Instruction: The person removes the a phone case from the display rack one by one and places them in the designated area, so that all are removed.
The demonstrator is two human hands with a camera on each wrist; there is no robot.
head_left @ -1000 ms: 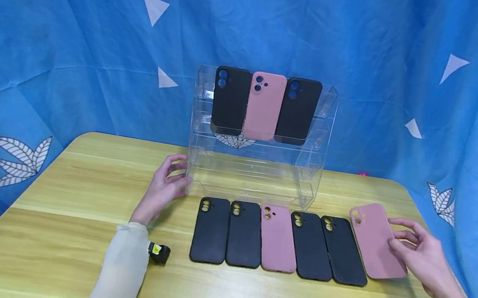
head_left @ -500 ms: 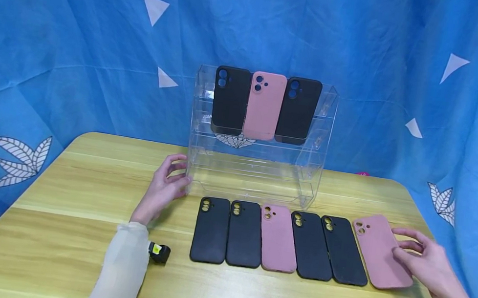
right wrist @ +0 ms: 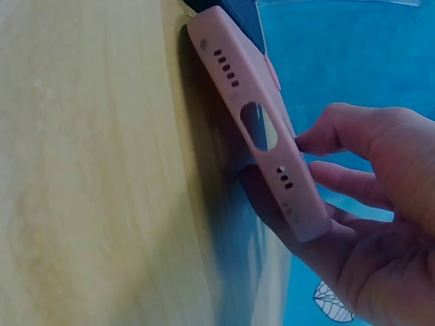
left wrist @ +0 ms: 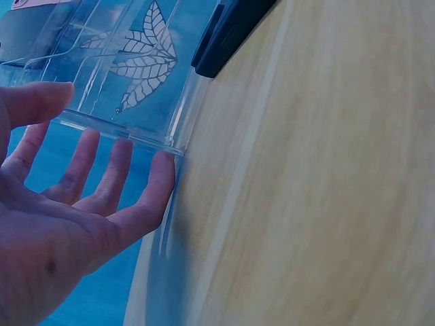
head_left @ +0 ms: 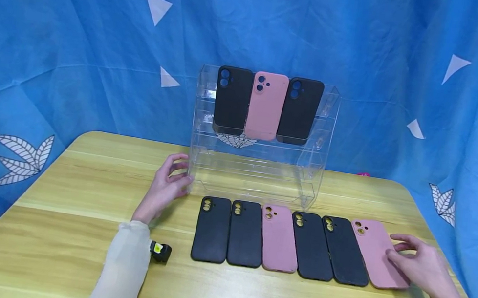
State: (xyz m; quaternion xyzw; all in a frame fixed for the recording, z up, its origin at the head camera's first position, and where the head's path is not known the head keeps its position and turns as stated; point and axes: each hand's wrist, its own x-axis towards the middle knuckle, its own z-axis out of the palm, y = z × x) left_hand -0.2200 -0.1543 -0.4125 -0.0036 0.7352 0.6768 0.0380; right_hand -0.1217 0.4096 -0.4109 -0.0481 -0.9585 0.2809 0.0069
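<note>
My right hand holds a pink phone case at the right end of a row on the table. Its thumb lies on the case's back and its other fingers reach under the right side. In the right wrist view the case's bottom edge, with port cutout and speaker holes, faces the camera. My left hand touches the left side of a clear acrylic display stand, fingertips at the side panel, thumb by its front edge. Black and pink phone cases lie left of the held one.
On the stand's upper tier, a pink case leans between two black cases. The stand's lower tiers show through clear plastic. A blue patterned curtain hangs behind the wooden table.
My right hand has lowered the pink case and lined it up beside the rightmost black case. My left hand stays at the stand. The view has shifted slightly.
</note>
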